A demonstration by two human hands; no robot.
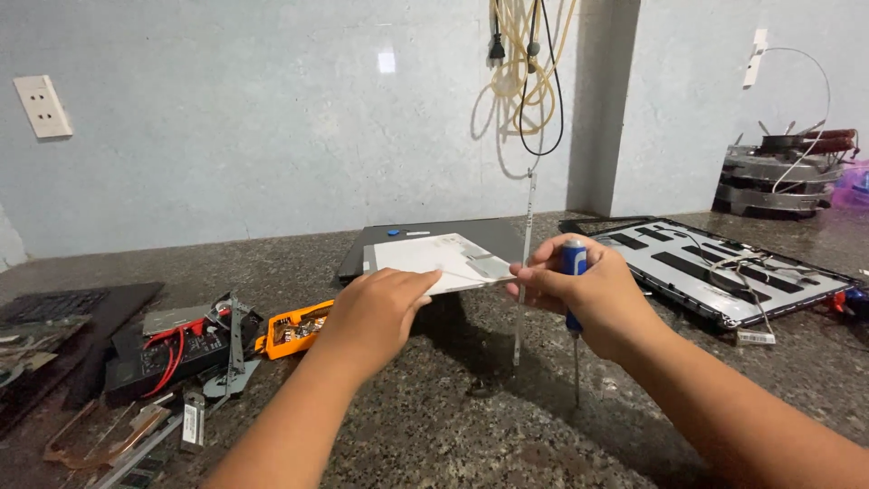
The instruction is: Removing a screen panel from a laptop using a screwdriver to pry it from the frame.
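Note:
My left hand (pixel 376 312) grips the near edge of a thin flat grey display panel (pixel 434 258), lifted above the dark granite counter (pixel 434 407). My right hand (pixel 584 294) holds the panel's right corner with its fingertips and also clasps a blue-handled screwdriver (pixel 573 263), whose shaft points down. A thin metal strip (pixel 523 272) stands upright at the panel's right edge, beside my right hand. Behind the panel lies a dark laptop lid (pixel 425 234).
A grey laptop back cover (pixel 715 272) with loose wires lies at right. An orange tool (pixel 294 328), a black circuit board with red wires (pixel 172 353) and metal brackets sit at left. Cables (pixel 529 72) hang on the wall; a wall socket (pixel 42 106) is at left.

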